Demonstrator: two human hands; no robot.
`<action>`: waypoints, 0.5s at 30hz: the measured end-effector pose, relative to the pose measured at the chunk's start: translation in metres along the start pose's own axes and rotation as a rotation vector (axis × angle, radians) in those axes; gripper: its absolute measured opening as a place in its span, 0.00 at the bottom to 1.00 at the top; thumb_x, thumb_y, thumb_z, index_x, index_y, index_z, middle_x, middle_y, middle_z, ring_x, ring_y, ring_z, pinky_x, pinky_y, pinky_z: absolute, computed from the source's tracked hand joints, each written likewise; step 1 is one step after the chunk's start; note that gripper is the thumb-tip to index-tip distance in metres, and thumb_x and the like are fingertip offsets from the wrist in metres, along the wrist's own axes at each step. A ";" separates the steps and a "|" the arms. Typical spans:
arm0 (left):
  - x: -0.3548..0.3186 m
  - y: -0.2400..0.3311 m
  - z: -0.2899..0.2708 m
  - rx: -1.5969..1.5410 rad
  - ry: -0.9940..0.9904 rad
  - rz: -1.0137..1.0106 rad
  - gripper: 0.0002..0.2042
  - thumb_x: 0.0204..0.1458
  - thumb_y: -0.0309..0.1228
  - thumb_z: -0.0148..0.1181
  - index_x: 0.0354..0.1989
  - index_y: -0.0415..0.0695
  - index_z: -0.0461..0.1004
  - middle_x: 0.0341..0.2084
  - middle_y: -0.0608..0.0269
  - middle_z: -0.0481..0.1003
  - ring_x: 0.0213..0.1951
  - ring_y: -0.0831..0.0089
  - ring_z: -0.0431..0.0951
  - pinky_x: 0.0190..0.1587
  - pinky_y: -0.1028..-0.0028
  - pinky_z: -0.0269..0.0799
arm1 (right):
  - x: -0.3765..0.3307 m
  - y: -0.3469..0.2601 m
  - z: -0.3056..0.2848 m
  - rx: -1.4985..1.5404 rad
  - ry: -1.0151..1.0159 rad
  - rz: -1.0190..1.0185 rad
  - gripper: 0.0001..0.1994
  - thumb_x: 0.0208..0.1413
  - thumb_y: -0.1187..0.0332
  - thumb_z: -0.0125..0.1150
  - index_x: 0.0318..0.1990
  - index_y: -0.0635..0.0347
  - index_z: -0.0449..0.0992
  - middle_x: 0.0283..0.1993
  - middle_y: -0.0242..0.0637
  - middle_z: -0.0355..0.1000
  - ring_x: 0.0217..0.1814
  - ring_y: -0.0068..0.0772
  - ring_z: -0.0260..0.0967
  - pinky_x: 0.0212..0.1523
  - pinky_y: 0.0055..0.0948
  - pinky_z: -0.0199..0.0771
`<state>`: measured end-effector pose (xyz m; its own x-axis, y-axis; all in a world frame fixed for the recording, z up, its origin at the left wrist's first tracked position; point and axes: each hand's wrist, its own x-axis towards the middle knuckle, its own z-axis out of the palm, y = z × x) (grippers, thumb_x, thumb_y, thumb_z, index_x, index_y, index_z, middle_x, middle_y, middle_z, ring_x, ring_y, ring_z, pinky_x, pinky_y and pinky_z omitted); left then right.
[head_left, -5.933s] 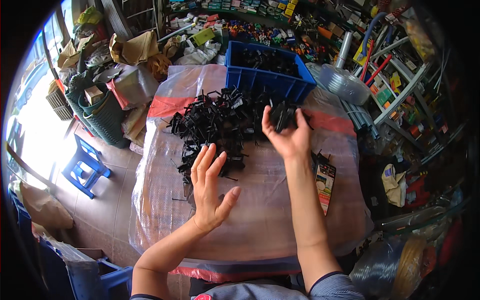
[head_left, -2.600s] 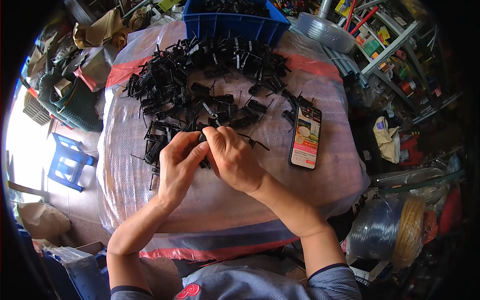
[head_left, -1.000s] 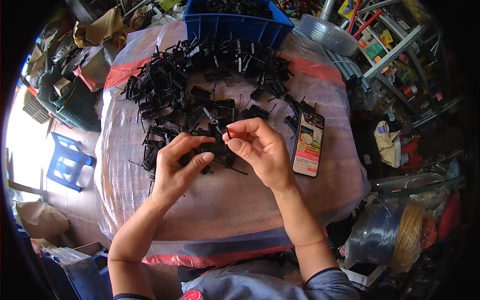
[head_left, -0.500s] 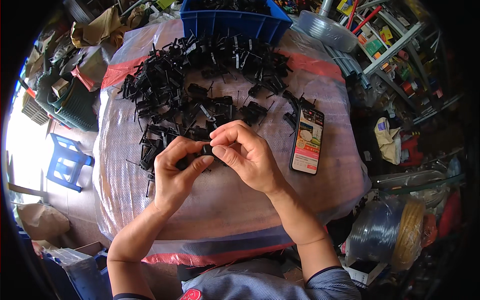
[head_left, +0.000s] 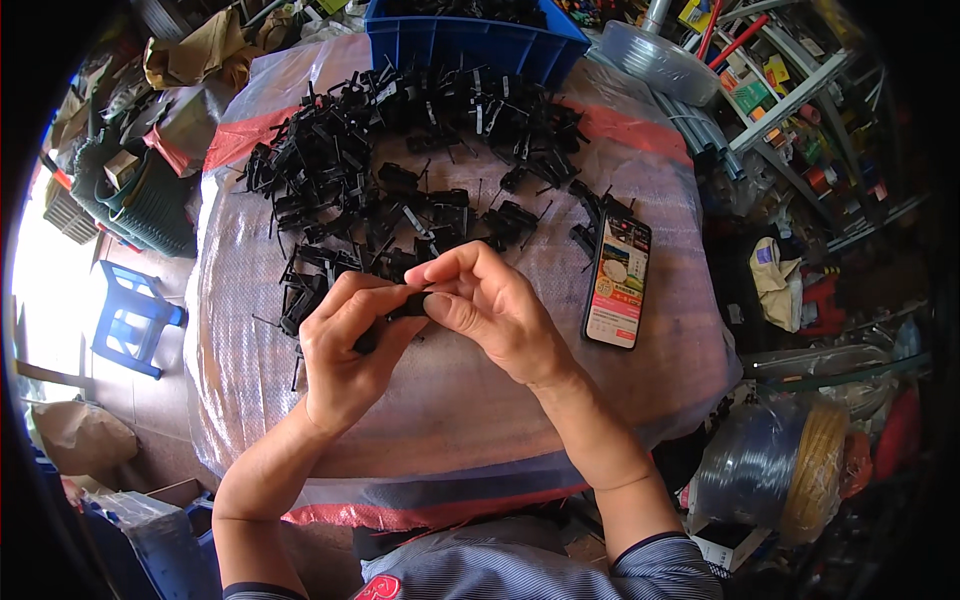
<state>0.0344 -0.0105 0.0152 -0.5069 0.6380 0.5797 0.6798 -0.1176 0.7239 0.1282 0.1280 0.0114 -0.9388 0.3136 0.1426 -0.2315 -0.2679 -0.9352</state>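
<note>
Both hands meet over the middle of a plastic-wrapped table (head_left: 450, 420). My left hand (head_left: 345, 355) and my right hand (head_left: 490, 310) pinch the same small black plastic part (head_left: 405, 305) between thumbs and fingertips; most of the part is hidden by the fingers. Just beyond the hands lies a wide pile of several black plastic parts with thin metal pins (head_left: 400, 160), spread across the far half of the table.
A smartphone (head_left: 617, 282) with a lit screen lies to the right of my hands. A blue plastic crate (head_left: 470, 35) stands at the far edge. A blue stool (head_left: 130, 320) sits on the floor at left; cluttered shelves and a coil of hose (head_left: 790, 470) crowd the right.
Earlier my hands were spread apart over the pile. They came together near the middle of the table on one black part and have kept working it there with small finger shifts.
</note>
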 end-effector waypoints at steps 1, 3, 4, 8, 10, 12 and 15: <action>0.000 -0.001 -0.001 0.063 -0.012 0.075 0.12 0.38 0.18 0.63 0.34 0.37 0.74 0.28 0.58 0.72 0.24 0.73 0.73 0.24 0.78 0.68 | 0.000 0.002 -0.003 0.000 0.000 0.001 0.05 0.56 0.72 0.53 0.38 0.64 0.69 0.44 0.37 0.69 0.45 0.22 0.66 0.49 0.21 0.65; -0.001 0.005 0.003 0.090 -0.007 0.088 0.12 0.37 0.18 0.64 0.34 0.37 0.74 0.27 0.57 0.72 0.24 0.70 0.74 0.24 0.77 0.69 | -0.003 0.006 -0.011 0.121 -0.093 0.161 0.05 0.56 0.72 0.53 0.37 0.64 0.70 0.41 0.35 0.70 0.45 0.21 0.65 0.48 0.20 0.64; -0.001 0.008 0.005 0.102 -0.004 0.082 0.12 0.37 0.18 0.64 0.33 0.37 0.74 0.27 0.57 0.72 0.24 0.70 0.73 0.24 0.77 0.69 | -0.003 0.010 -0.014 0.120 -0.091 0.162 0.05 0.56 0.72 0.53 0.37 0.64 0.70 0.41 0.35 0.70 0.45 0.21 0.65 0.48 0.20 0.64; 0.000 0.004 0.001 0.074 -0.013 0.049 0.10 0.39 0.20 0.64 0.33 0.36 0.73 0.27 0.58 0.72 0.23 0.75 0.72 0.22 0.79 0.67 | -0.001 0.007 -0.017 0.036 -0.114 0.156 0.08 0.55 0.69 0.55 0.39 0.64 0.70 0.41 0.34 0.70 0.44 0.22 0.65 0.46 0.22 0.64; 0.004 -0.001 -0.004 -0.205 0.006 -0.306 0.08 0.44 0.23 0.63 0.32 0.35 0.73 0.24 0.64 0.70 0.21 0.81 0.68 0.22 0.82 0.64 | -0.001 -0.003 -0.009 -0.135 -0.104 0.133 0.11 0.53 0.69 0.58 0.41 0.65 0.70 0.41 0.36 0.70 0.44 0.24 0.66 0.45 0.24 0.65; 0.010 -0.001 -0.012 -0.494 0.036 -0.682 0.08 0.48 0.31 0.61 0.31 0.39 0.74 0.17 0.73 0.68 0.17 0.88 0.62 0.19 0.84 0.56 | 0.001 -0.009 0.000 -0.952 -0.063 -0.517 0.19 0.45 0.70 0.65 0.46 0.65 0.69 0.41 0.40 0.70 0.43 0.33 0.67 0.45 0.28 0.67; 0.009 -0.007 -0.010 -0.670 0.014 -0.785 0.08 0.48 0.33 0.61 0.30 0.41 0.74 0.16 0.75 0.67 0.16 0.89 0.59 0.17 0.85 0.52 | -0.003 -0.004 0.001 -1.054 -0.048 -0.596 0.26 0.37 0.73 0.69 0.48 0.65 0.68 0.42 0.43 0.68 0.40 0.41 0.67 0.41 0.32 0.70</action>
<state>0.0202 -0.0117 0.0189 -0.6892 0.7099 -0.1448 -0.2780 -0.0746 0.9577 0.1318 0.1276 0.0153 -0.7693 0.0947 0.6318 -0.3307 0.7871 -0.5207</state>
